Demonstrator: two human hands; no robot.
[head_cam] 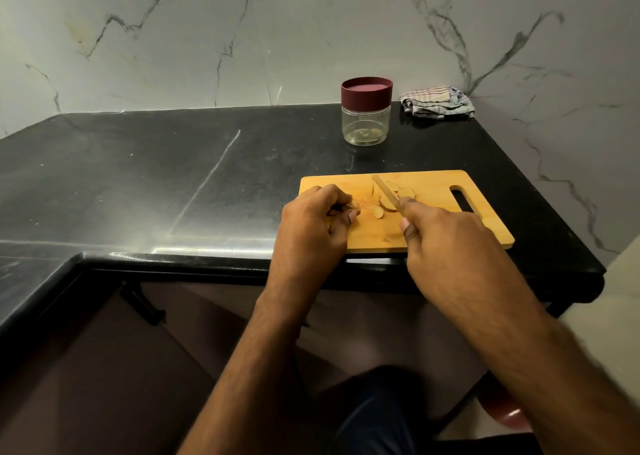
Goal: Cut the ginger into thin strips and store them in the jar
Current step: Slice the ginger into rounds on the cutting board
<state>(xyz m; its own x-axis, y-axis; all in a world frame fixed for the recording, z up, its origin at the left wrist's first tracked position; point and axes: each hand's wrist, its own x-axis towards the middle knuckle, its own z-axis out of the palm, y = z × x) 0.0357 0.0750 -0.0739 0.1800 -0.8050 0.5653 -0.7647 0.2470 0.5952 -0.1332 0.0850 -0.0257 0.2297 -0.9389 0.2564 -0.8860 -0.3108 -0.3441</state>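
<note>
A pale rectangular wooden cutting board (pixel 446 226) with a slot handle at its right end lies at the near edge of the black polished stone worktop (pixel 173 177); on it the left hand (pixel 311 222) has its fingers (pixel 341 216) curled over a small knobbly piece of tan ginger (pixel 354 206), pinning it to the board near the left end; the right hand (pixel 446 243) has its fingers curled round the handle of a slim light-bladed knife (pixel 387 191), forefinger stretched along the top, the handle itself hidden in the grip; the blade slants away from the hand across the middle of the board; several flat tan ginger slices (pixel 388 202) lie scattered around and under the blade, between the two hands; behind the board, well apart from it, stands a clear round plastic jar (pixel 365 125) with its dark maroon screw lid (pixel 366 91) on, with what may be a few pale bits at the bottom, though that is hard to tell; just to the jar's right a crumpled grey-and-white striped cloth (pixel 437 102) lies by the veined white marble wall (pixel 277 32).
</note>
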